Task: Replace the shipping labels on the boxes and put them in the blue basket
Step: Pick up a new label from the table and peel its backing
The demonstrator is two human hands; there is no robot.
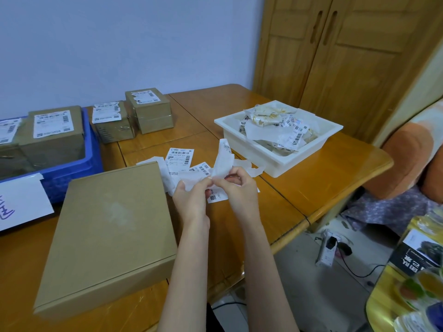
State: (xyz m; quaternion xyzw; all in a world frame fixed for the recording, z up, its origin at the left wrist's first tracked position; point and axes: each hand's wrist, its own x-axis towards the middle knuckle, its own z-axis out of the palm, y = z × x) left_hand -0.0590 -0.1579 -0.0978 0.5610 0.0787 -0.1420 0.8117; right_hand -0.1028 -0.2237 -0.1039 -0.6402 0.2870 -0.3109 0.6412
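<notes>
Both hands work on one thing: the left hand [191, 196] and the right hand [236, 185] have fingers curled and pinch, at the fingertips, a white shipping label with its thin backing paper [224, 161], which stands up above the hands over the orange-brown wooden table [311, 183]. It looks like the sticker is being peeled from the liner; which layer each hand has, I cannot tell.

To do this step well, I think: start at one corner, pull slow and flat so the label does not curl onto itself, keep fingertips on the edge only, not on the glue side. Then lay it on the flat brown cardboard box [107, 236], which lies just left of the arms w/ bare top, a pale scuffed patch in the middle, no label on it now. Press from centre outward to avoid bubbles.

Behind the hands, loose white labels with barcodes [181, 160] lie on the table; I can read only "220" or similar digits, the rest is too small. At the left edge, a white sheet with blue handwriting [21, 202] is cut off, not readable.

Farther, the blue plastic basket [92, 149] at the left already holds labelled brown boxes. Beside it stand two small brown taped boxes with labels [134, 116], outside the basket. At the right, a white plastic tray of crumpled old labels and liners [271, 161]; printing there is barcodes only, approx. nothing legible.
</notes>
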